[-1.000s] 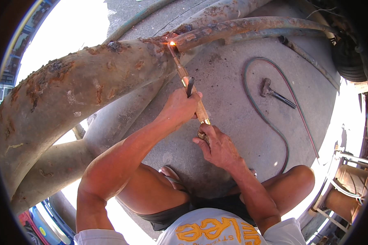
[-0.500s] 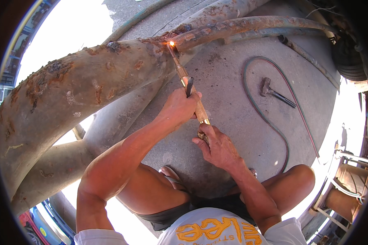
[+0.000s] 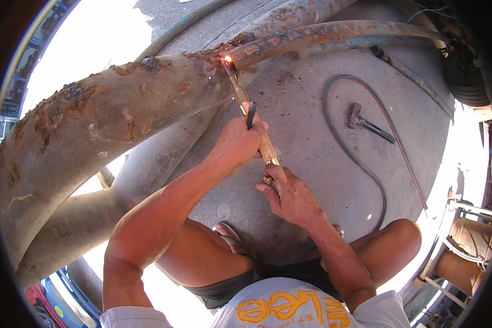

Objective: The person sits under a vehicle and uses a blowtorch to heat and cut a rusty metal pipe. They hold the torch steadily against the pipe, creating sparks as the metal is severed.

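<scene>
Right now, the left hand (image 3: 238,143) is gripping the middle of a brass torch (image 3: 267,148), its fingers curling around the barrel just below a black lever (image 3: 251,116). Nearer, the right hand (image 3: 295,198) is holding the torch's rear end, thumb and forefinger pinching beside a brass knob (image 3: 267,180); I can't tell how its hidden fingers are pressing. The torch is slanting far and left, a bright flame (image 3: 228,58) glowing at its far tip, where a thinner pipe (image 3: 333,34) is meeting the big rusty pipe (image 3: 115,109). Off to the right, a hammer (image 3: 355,117) is lying on the floor (image 3: 290,120) inside a bend of hose (image 3: 385,202).
</scene>
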{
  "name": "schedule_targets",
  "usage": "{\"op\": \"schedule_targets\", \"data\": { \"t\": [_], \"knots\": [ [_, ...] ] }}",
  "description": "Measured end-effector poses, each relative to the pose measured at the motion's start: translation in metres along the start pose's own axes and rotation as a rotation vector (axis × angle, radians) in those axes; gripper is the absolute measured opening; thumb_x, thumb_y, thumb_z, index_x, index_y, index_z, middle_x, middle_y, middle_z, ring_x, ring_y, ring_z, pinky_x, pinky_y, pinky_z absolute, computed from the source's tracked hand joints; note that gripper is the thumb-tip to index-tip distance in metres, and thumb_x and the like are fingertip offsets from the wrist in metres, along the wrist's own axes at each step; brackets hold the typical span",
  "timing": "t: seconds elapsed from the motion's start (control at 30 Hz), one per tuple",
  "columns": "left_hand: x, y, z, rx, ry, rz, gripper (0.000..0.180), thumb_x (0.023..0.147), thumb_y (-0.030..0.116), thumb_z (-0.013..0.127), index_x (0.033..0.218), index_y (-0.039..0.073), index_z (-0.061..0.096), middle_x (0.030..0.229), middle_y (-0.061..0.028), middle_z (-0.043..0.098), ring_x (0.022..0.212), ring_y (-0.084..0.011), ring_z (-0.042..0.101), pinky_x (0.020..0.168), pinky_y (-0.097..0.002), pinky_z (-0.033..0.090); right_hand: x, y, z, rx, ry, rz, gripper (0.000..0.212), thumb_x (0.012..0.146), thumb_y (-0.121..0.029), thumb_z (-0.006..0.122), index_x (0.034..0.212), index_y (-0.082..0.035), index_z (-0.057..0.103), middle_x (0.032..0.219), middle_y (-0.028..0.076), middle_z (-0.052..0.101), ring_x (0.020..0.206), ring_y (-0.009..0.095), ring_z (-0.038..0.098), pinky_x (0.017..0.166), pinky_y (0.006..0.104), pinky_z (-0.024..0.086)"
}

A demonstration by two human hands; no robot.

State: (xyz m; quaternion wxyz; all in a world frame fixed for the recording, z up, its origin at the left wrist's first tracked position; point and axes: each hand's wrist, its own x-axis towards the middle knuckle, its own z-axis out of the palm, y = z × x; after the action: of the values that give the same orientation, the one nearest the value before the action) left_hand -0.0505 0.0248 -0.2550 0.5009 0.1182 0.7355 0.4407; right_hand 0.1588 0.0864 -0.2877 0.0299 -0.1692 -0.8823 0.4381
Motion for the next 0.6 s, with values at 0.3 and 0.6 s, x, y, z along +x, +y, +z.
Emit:
{"op": "schedule_targets", "data": {
  "t": [0.3,0.6],
  "knots": [
    [-0.0025,0.0018,0.0005,-0.032,0.002,-0.001,0.039,0.111,0.029,0.063,0.122,-0.008,0.060,0.113,-0.0208,0.069,0.102,-0.0329,0.077,0.090,-0.0451,0.066,-0.0001,-0.0003,-0.0003,-0.005,0.003,-0.019,0.037,0.107,-0.029,0.070,0.131,-0.009,0.050,0.098,0.025,0.071,0.084,0.048,0.073,0.072,0.0552,0.058],
    [-0.0017,0.0016,-0.0003,-0.013,-0.008,-0.008,0.038,0.111,0.029,0.062,0.121,-0.008,0.060,0.114,-0.0208,0.068,0.102,-0.0326,0.077,0.090,-0.0446,0.066,0.0002,0.0000,0.0001,0.026,-0.015,0.014,0.036,0.107,-0.034,0.068,0.131,-0.011,0.052,0.103,0.027,0.071,0.089,0.051,0.075,0.074,0.0578,0.060]
  ]
}}
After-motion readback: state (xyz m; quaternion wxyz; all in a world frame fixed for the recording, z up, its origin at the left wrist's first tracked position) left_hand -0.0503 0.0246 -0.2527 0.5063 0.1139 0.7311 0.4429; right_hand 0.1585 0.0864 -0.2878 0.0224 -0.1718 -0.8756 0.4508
